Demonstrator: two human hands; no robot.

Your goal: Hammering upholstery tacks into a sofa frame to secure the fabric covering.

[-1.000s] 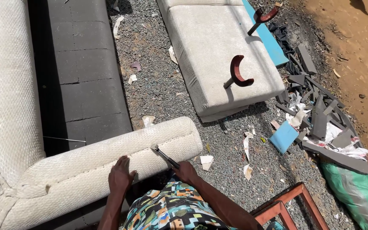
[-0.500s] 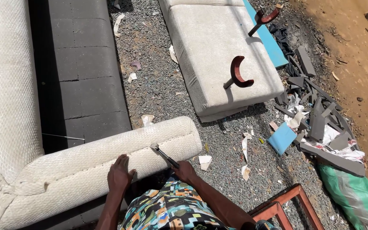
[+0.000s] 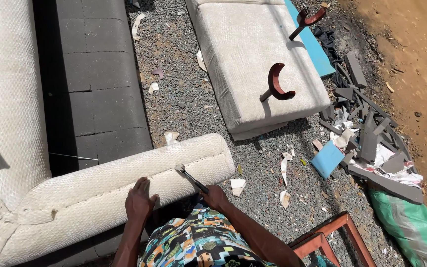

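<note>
Far left: cream upholstered sofa back [image 3: 11, 113] running up the frame, dark grey seat panel [image 3: 100, 89] beside it.

Low left to centre: rolled sofa armrest [image 3: 124, 190], cream and textured, long axis slanting from lower left up to upper right, rounded end near centre frame. Lies directly ahead of both hands, across the body.

Left hand [image 3: 140, 200]: pressed flat on the near slope of the armrest, fingers spread and pointing up the roll, gripping nothing, only bracing the fabric.

Just right of it: small hammer [image 3: 192, 179], slim dark handle, metal head up and left, touching or nearly touching the armrest crest; contact too fine to settle. Handle axis slants from lower right to upper left, roughly crosswise to the roll.

Right hand [image 3: 215, 197]: clenched around the lower end of the hammer handle, nearer the armrest's rounded end than the left hand. Hammer head sits between the two hands, closer to the right.

Below: patterned shirt [image 3: 198, 244] of the same person.

Further right: gravel [image 3: 273, 193] with paper scraps, a separate cream cushion [image 3: 253, 59] carrying two curved red-brown wooden legs [image 3: 277, 83], a blue foam piece [image 3: 327, 159], grey offcuts [image 3: 371, 138], a reddish wooden frame [image 3: 332, 237], a green sack [image 3: 411, 227].
</note>
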